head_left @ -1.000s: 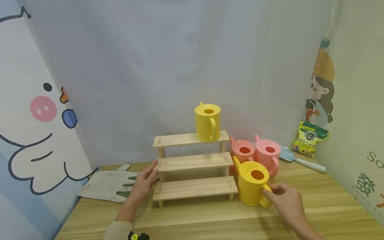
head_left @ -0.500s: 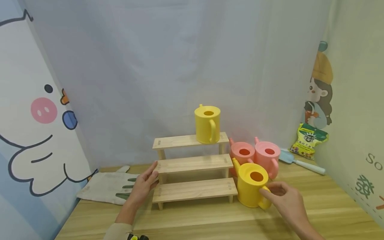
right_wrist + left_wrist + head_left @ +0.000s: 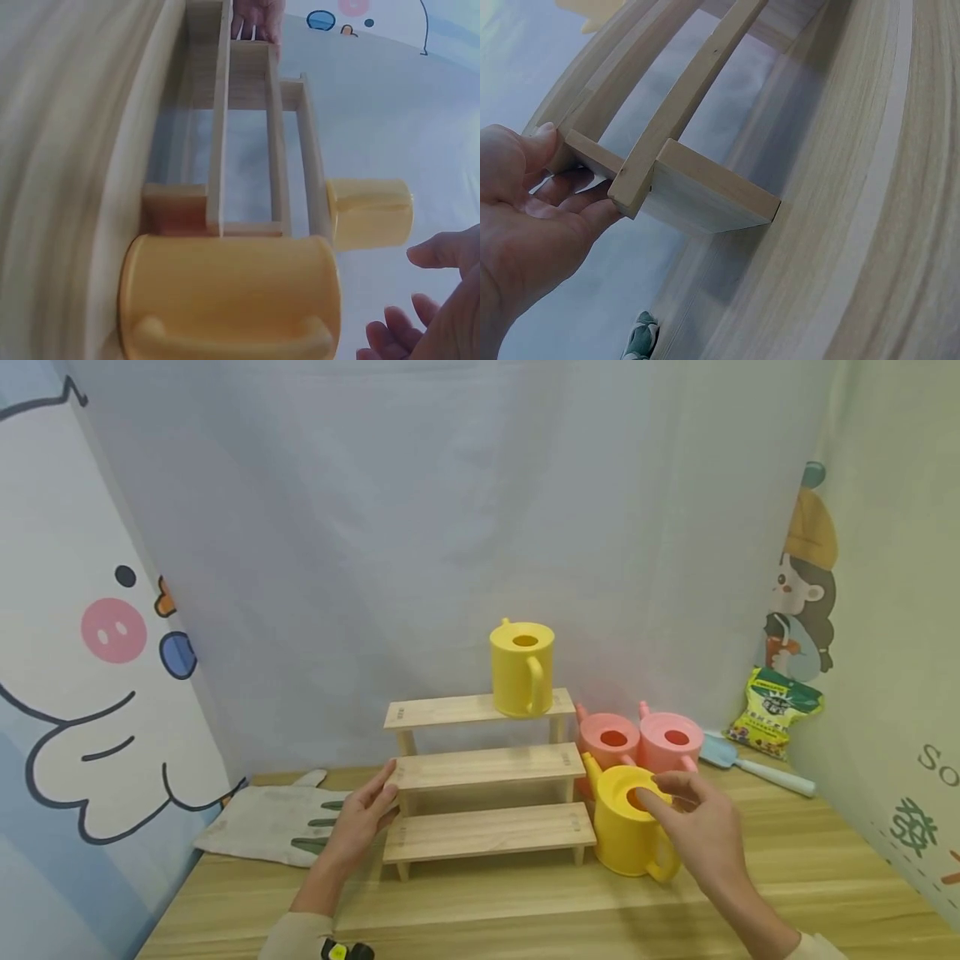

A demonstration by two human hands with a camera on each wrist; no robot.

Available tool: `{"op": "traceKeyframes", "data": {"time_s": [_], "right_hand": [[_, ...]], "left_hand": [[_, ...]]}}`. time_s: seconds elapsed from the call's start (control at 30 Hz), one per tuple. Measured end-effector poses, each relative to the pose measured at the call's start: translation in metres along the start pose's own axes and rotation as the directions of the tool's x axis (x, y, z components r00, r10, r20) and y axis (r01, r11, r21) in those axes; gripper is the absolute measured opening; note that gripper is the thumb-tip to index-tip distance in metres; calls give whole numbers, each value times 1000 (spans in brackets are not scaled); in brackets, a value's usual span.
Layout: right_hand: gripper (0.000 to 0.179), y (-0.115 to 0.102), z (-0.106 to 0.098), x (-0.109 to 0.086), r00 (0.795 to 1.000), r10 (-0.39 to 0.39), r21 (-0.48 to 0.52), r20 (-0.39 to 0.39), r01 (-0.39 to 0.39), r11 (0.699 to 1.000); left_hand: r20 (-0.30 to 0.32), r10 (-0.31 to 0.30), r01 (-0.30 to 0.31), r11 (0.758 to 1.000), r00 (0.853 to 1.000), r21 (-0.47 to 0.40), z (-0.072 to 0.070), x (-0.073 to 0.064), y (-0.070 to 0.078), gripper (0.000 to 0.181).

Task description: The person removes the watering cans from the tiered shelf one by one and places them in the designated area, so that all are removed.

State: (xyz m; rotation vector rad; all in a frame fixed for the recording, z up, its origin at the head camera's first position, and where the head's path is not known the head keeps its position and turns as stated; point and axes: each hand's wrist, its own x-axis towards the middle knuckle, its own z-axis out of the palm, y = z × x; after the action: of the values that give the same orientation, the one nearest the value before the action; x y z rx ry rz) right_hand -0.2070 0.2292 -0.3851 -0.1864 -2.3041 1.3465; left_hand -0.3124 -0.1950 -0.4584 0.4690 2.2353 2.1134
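Note:
A three-tier wooden stand (image 3: 487, 833) is in the middle of the table. My left hand (image 3: 352, 822) grips its left end; in the left wrist view the thumb (image 3: 544, 139) lies on the middle tier with fingers curled beneath. One yellow watering can (image 3: 513, 681) sits at the top tier's right end. Another yellow watering can (image 3: 626, 839) stands on the table against the stand's right side, its spout to the back left. Over its top rim hovers my right hand (image 3: 705, 835), thumb and fingers spread apart, holding nothing; the right wrist view shows the handle (image 3: 232, 337) free.
Two pink watering cans, one darker (image 3: 606, 727) and one lighter (image 3: 671, 727), stand behind the front yellow can. A blue trowel (image 3: 772, 774) and a green-yellow packet (image 3: 772, 714) lie at the back right. Left of the stand lies a pale work glove (image 3: 262, 822).
My right hand has let go of the front yellow watering can's handle and moved up over its rim. The can stays in place. My left hand keeps its grip on the stand.

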Motion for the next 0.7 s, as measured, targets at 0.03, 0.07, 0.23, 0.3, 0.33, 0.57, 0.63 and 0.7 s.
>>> {"op": "traceKeyframes", "data": {"time_s": [0.03, 0.07, 0.23, 0.3, 0.33, 0.57, 0.63, 0.7], "right_hand": [[40, -3, 3, 1, 1000, -15, 17, -4, 16, 1000], [39, -5, 5, 1, 999, -30, 32, -9, 31, 999], [33, -19, 19, 8, 993, -117, 118, -14, 118, 986], [30, -24, 24, 12, 987, -162, 138, -19, 164, 977], [29, -26, 27, 14, 983, -180, 141, -28, 182, 973], [22, -39, 43, 27, 966, -254, 180, -51, 259, 949], [21, -42, 47, 31, 965, -258, 203, -46, 262, 944], [22, -46, 52, 34, 966, -256, 214, -41, 259, 942]], "left_hand": [[1, 0, 0, 1000, 1000, 3, 0, 0, 0, 59], [1, 0, 0, 1000, 1000, 3, 0, 0, 0, 59], [-1, -1, 1, 1000, 1000, 3, 0, 0, -1, 58], [-1, 3, -3, 1000, 1000, 0, 0, 0, 0, 58], [-1, 3, -3, 1000, 1000, -1, 0, 1, 0, 58], [-8, 0, 0, 1000, 1000, -4, 0, 2, -2, 58], [-9, 2, -2, 1000, 1000, -3, 0, 2, -2, 58], [-10, 2, -2, 1000, 1000, -2, -1, 1, -2, 58]]}}
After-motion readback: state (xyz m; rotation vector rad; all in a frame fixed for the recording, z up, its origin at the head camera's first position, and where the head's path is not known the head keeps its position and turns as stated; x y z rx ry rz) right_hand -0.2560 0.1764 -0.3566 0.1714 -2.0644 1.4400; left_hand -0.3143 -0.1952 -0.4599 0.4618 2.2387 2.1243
